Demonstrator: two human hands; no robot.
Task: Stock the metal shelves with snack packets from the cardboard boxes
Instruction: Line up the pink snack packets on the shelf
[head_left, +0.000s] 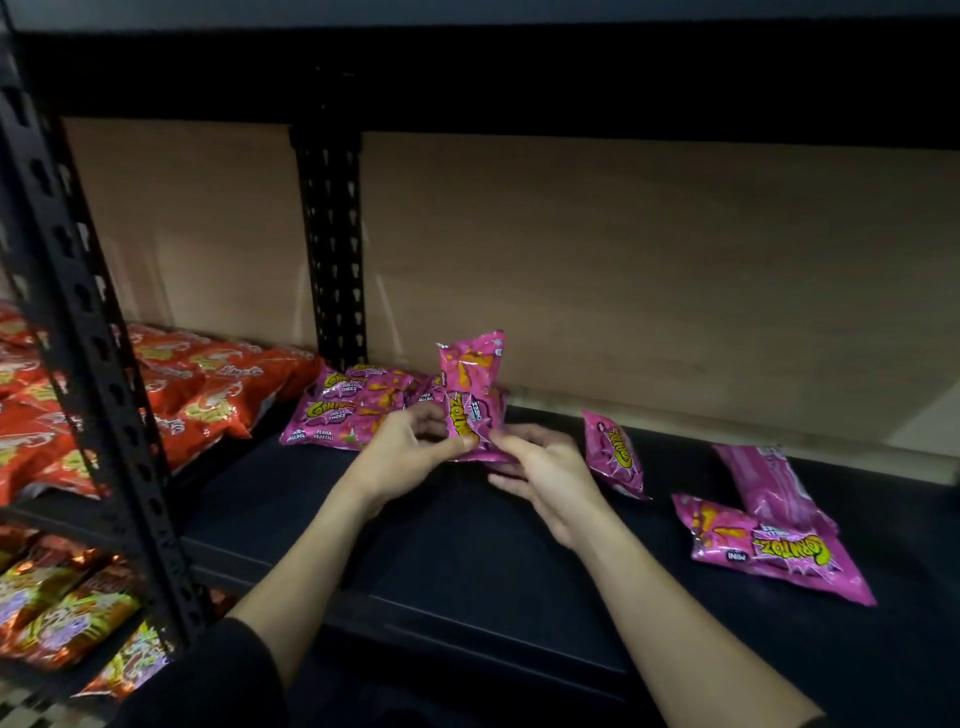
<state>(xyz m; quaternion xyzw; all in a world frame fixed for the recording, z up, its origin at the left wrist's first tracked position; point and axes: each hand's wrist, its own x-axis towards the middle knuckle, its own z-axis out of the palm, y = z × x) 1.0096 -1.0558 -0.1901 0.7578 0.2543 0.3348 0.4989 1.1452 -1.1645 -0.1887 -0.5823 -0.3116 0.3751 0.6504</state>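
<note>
Black metal shelf (467, 545) carries orange packets (208, 395) at its left and a pink stack (353, 410) mid-back; above it, one glossy pink, yellow-lettered snack packet (470, 384) stands upright, its lower end pinched by left hand (410, 447) and right hand (545, 478) fingers

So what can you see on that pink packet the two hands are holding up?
The pink packet is shiny plastic, puffy, with crimped ends. Yellow letters run sideways along it, and orange snack pictures fill its top half. It stands on end, leaning a little. The left hand pinches its lower left edge and the right hand holds its lower right edge. It is over the black shelf, just in front of a pile of matching packets; whether its bottom touches the shelf is unclear.
</note>
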